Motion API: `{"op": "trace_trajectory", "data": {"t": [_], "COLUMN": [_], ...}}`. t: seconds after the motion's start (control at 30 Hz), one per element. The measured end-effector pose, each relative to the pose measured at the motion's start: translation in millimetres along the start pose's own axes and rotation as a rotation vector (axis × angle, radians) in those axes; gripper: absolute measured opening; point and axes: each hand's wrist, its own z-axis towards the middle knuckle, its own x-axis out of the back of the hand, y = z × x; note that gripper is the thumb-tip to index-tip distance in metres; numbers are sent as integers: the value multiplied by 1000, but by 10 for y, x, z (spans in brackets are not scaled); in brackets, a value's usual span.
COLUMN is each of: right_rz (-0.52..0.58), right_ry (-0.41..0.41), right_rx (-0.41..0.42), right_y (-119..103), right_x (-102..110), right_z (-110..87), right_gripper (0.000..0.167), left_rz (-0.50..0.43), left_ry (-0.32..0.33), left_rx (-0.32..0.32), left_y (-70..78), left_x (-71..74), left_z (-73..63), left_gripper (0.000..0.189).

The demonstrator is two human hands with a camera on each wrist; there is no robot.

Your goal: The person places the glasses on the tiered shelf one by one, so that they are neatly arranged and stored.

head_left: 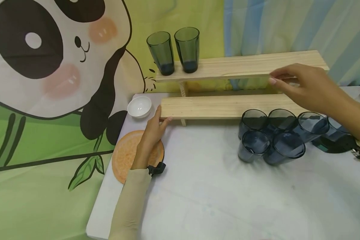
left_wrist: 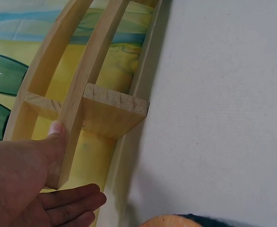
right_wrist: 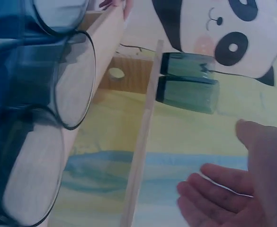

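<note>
My left hand (head_left: 151,130) touches the left end of the lower plank of a two-tier wooden shelf (head_left: 204,106). In the left wrist view its thumb rests against the plank, while several fingers extend straight beside the plank's end. Over the right part of the shelf hovers my right hand (head_left: 306,86), fingers loosely bent and holding nothing. Two green-tinted glasses, a left one (head_left: 162,53) and a right one (head_left: 187,50), stand upright side by side on the upper plank's left end. Below the right hand, several dark blue-tinted glasses (head_left: 255,146) are grouped on the table.
A small white bowl (head_left: 139,107) sits left of the shelf. Under my left forearm lies a round orange-brown mat (head_left: 124,156). The white table (head_left: 198,200) ends at a left edge beside the panda-print curtain (head_left: 48,133), which hangs behind the shelf too.
</note>
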Motion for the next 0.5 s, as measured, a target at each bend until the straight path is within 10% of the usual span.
{"op": "trace_trajectory", "data": {"t": [0.23,0.5], "right_rz": [-241,-174], "right_ry": [-109,-127], "right_rx": [-157,-262], "right_y": [360,487], "right_x": [-71,-316], "right_z": [-676,-1145], "right_gripper": [60,62], "left_rz": [-9,-10], "left_ry": [-11,-10], "left_rx": [18,23], "left_y": [34,-7], "left_x": [-4,3], "left_z": [3,-3], "left_gripper": [91,91]}}
